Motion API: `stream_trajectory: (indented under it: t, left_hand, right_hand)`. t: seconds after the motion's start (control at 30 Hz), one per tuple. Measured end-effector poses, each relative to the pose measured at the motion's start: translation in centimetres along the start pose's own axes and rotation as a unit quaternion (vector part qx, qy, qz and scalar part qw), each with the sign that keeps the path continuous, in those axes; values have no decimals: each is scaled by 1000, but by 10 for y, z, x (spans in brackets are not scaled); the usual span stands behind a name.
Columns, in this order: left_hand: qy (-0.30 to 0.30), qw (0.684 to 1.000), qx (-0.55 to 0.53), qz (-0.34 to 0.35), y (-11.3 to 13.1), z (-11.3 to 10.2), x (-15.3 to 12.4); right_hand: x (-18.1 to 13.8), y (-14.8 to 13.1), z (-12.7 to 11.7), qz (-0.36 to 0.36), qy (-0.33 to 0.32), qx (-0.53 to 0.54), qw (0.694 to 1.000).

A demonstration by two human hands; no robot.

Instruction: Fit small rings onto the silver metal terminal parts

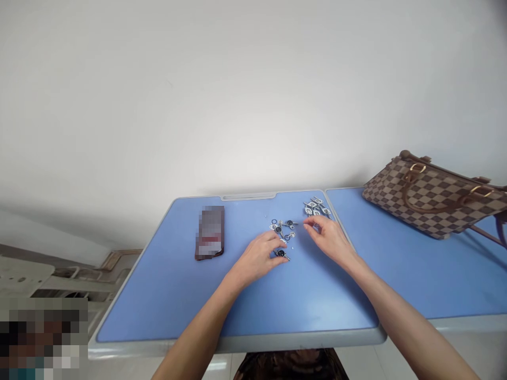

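Observation:
My left hand rests palm down on the blue tabletop, its fingertips over a loose group of small metal fittings with dark round centres. One such fitting lies just below those fingers, partly covered by them. My right hand hovers to the right of that group with its fingers curled together. Whatever may lie between them is hidden. Just beyond these fingers sits a second heap of silver metal fittings, near the table's far edge.
A dark rectangular object, blurred out, lies on the table left of my hands. A brown checkered handbag stands on an adjoining blue table at right. A white wall rises behind both tables.

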State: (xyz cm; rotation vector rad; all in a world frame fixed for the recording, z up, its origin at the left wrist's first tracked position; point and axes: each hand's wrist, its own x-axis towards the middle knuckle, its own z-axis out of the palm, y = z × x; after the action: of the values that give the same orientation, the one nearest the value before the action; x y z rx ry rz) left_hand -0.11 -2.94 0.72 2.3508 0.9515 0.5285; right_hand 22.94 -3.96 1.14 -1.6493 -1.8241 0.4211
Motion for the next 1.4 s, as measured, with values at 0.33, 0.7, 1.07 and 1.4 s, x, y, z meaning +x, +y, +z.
stream_trajectory:
  t: [0.33,0.7,1.07,1.4]
  left_hand:
    - [-57,997,19,-54,-4,-3,-2]
    - [100,979,101,-144,-36,-33,-2]
    - [104,981,90,-134,-40,-4,13]
    - [144,982,19,-119,-42,4,19]
  right_hand:
    - [13,29,-11,51,56,-23,997]
    - [21,43,-8,90,4,-119,989]
    - [22,33,-6,120,-5,-117,986]
    - [24,36,2,97,-42,-132,986]
